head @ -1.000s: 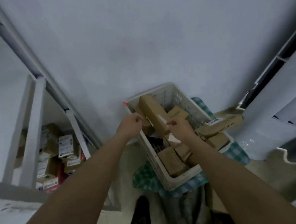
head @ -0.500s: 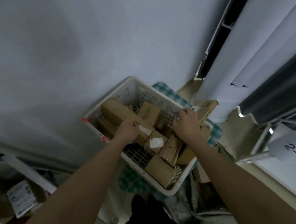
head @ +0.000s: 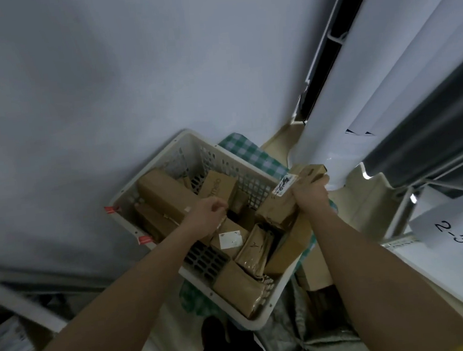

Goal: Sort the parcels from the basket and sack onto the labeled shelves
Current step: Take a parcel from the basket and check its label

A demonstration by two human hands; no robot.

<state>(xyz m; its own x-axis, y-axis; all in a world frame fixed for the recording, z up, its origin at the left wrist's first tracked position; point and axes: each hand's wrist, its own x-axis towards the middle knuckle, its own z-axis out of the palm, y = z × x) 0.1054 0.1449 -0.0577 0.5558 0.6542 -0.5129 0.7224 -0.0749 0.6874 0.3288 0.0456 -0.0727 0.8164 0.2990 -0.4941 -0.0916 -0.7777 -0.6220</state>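
The right hand (head: 310,196) has its grip closed around a long brown parcel (head: 288,195) at the right rim of the white basket (head: 193,145). The parcel's long axis runs from down inside the basket up and outward over the rim toward the far right, white label (head: 283,185) facing up, and the hand holds it near the upper end, so most of its length trails down-left of the grip. The shelf tag reading 2-3 (head: 453,231) sits to the right of this hand, well apart, so the right hand is clearly the nearer one for any placement there; whether that tag matches the parcel is a guess, as the label print is too small to read. The left hand (head: 207,216) is over the basket middle with fingers curled on or just above a long box (head: 164,196) lying diagonally; whether it actually pinches anything cannot be told. More brown parcels fill the basket, one with a white sticker (head: 229,239). The green checked cloth (head: 239,149) under the basket is mostly covered. The sack is hard to make out, maybe the grey crumpled material (head: 299,338) at bottom. The lower end of the held parcel is hidden among the others, and the shelves at left are cut off and dark.
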